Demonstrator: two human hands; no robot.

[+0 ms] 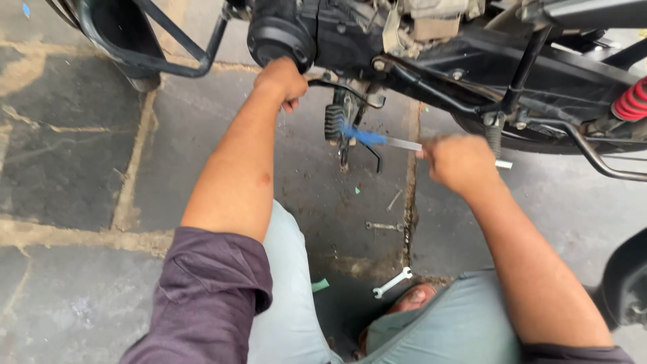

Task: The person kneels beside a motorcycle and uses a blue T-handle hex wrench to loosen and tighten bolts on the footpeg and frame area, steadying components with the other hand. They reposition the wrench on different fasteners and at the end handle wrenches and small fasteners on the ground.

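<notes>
Down low beside a motorcycle point(431, 61), the person crouches over stone paving point(74, 155), both arms stretched toward the underside of the machine. Right hand point(460, 162) is clenched around a long thin tool point(387, 140) with a blue-wrapped far end and a bare metal shank; a short silver stub pokes out past the other side of the fist. The tool's long axis runs nearly level, leftward and slightly up from the grip, its blue end reaching the ribbed black footpeg point(333, 121) and the linkage hanging just behind it. So the work point lies to the left of the right fist, between the two hands, closer to the left hand than to the right. Left hand point(283, 81) is closed against the black engine casing point(280, 37), just beside a thin curved lever; fingers curl under, but whether they grasp something or only brace there cannot be told. On the ground near the knees lie a white open-ended spanner point(392, 283), a smaller spanner point(384, 226) and a loose bolt or pin point(394, 200), all well apart from both hands. Red shock spring point(633, 101) shows at far right.
</notes>
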